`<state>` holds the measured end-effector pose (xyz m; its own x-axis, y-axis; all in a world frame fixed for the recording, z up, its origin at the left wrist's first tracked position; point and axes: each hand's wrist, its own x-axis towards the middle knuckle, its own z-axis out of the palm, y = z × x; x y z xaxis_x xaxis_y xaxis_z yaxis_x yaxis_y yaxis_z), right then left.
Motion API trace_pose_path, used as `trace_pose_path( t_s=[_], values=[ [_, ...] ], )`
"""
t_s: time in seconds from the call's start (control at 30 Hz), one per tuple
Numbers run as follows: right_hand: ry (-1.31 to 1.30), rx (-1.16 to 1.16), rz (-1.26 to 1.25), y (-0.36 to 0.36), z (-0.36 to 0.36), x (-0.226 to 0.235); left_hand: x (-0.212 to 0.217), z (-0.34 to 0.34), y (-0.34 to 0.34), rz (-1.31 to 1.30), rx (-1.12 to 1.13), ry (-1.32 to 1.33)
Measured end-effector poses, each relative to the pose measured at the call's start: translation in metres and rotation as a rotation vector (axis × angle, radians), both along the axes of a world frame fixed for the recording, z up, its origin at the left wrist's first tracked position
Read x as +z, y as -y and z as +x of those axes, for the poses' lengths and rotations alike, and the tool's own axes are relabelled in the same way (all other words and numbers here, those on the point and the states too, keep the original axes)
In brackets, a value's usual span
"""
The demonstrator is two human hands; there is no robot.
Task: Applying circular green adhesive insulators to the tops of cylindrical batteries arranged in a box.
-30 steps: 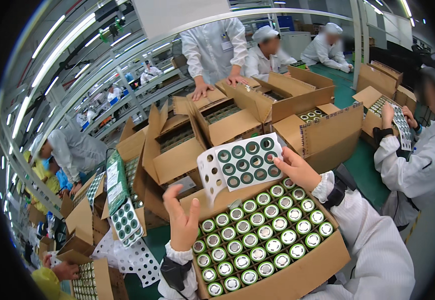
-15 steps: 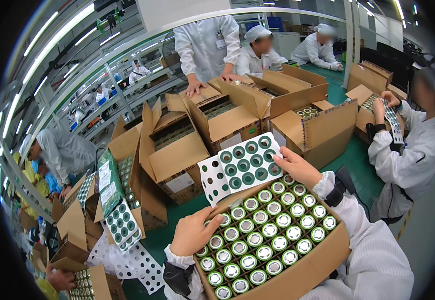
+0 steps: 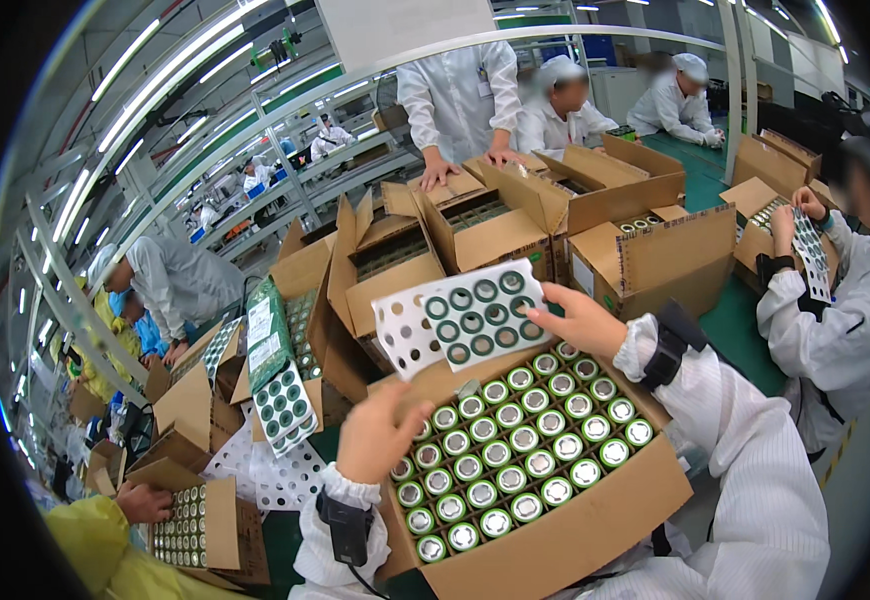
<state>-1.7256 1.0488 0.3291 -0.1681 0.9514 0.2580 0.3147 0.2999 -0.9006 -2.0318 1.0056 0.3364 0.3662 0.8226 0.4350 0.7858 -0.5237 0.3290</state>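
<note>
Your right hand (image 3: 583, 322) pinches the white holder sheet (image 3: 465, 318) above the box (image 3: 555, 545), a few cells seated in it, many holes bare. Left hand (image 3: 380, 435), fingers loosely curled and empty, rests on the cells (image 3: 515, 455), which mostly fill the box.

I am on a factory packing floor: open cardboard cartons (image 3: 475, 235) crowd the benches, mine (image 3: 555, 545) is packed with green cylindrical cells (image 3: 515, 465), white-coated workers (image 3: 455, 95) stand far off, and metal racking (image 3: 285, 150) runs far left.
</note>
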Motion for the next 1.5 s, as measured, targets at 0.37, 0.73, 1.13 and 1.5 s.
trace_pose_path(
  t_s=[0.37, 0.73, 1.13, 1.5],
  values=[
    [-0.208, 0.334, 0.098, 0.051, -0.053, 0.016, 0.098, 0.086, 0.046, 0.678, -0.167, 0.077],
    [-0.252, 0.354, -0.081, 0.048, -0.037, -0.009, 0.045, 0.106, -0.020, 0.510, -0.157, 0.134],
    [-0.315, 0.361, -0.329, 0.061, -0.013, 0.001, 0.008, 0.100, -0.035, 0.131, -0.299, 0.340],
    [-0.104, 0.219, -0.055, 0.059, -0.013, -0.017, 0.025, 0.099, -0.022, -0.027, -0.141, 0.442]
  ],
)
